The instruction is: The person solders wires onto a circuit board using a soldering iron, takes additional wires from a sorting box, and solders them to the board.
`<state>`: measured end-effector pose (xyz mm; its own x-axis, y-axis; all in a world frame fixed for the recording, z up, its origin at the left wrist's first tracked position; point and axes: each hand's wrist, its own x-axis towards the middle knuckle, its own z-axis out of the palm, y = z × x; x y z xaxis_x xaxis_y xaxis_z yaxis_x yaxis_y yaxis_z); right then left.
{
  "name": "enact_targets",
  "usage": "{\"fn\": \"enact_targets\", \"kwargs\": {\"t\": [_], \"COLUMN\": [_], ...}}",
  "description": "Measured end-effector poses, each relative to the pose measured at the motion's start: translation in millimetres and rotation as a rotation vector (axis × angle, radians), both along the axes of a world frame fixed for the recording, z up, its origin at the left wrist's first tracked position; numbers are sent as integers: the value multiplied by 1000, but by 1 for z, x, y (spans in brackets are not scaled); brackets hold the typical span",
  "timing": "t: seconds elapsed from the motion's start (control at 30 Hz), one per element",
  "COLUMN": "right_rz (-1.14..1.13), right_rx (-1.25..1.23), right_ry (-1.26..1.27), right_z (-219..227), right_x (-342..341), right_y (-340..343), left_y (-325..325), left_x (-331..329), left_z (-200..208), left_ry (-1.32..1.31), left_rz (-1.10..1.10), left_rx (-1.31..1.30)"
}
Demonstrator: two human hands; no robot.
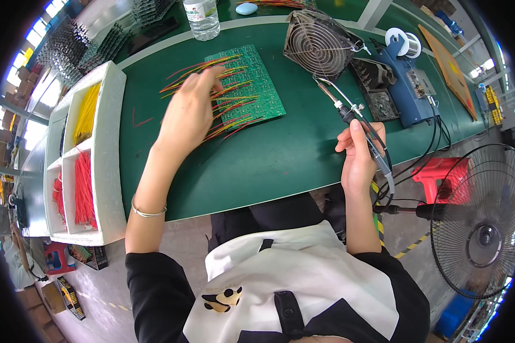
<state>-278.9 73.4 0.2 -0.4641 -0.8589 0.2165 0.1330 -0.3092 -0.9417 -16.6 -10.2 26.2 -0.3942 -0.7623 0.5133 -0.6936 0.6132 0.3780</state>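
Observation:
My left hand (pixel 190 108) reaches over the left side of a green circuit board panel (pixel 263 86), its fingers bent down among red and yellow wires (pixel 230 107). What its fingertips grip, if anything, is hidden. The wires lie in rows, partly on the board and partly past its left edge. In my right hand (pixel 360 151) is a soldering iron (pixel 345 112) with a thin metal guide tube along it. Its tip points up and left, apart from the board, just below a square black fan (pixel 319 46).
A white foam box (pixel 113 143) at the left holds yellow wires (pixel 87 114) and red wires (pixel 83 188). Back right stand a blue soldering machine (pixel 405 86), an iron stand (pixel 377 91) and a solder spool (pixel 403 43). A water bottle (pixel 202 20) stands behind the board.

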Motion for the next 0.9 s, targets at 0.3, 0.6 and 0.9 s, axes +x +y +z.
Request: {"fn": "enact_targets", "kwargs": {"t": [0.3, 0.6, 0.9], "right_rz": [-5, -6, 85], "right_rx": [-17, -16, 8], "right_ry": [12, 40, 116], "right_z": [-3, -2, -3], "right_x": [1, 3, 15], "right_y": [1, 1, 12], "left_y": [22, 31, 26], "left_x": [-10, -28, -36], "left_z": [9, -9, -16], "left_ry": [148, 74, 87], "left_rz": [1, -94, -87], "left_rx": [4, 93, 41]}}
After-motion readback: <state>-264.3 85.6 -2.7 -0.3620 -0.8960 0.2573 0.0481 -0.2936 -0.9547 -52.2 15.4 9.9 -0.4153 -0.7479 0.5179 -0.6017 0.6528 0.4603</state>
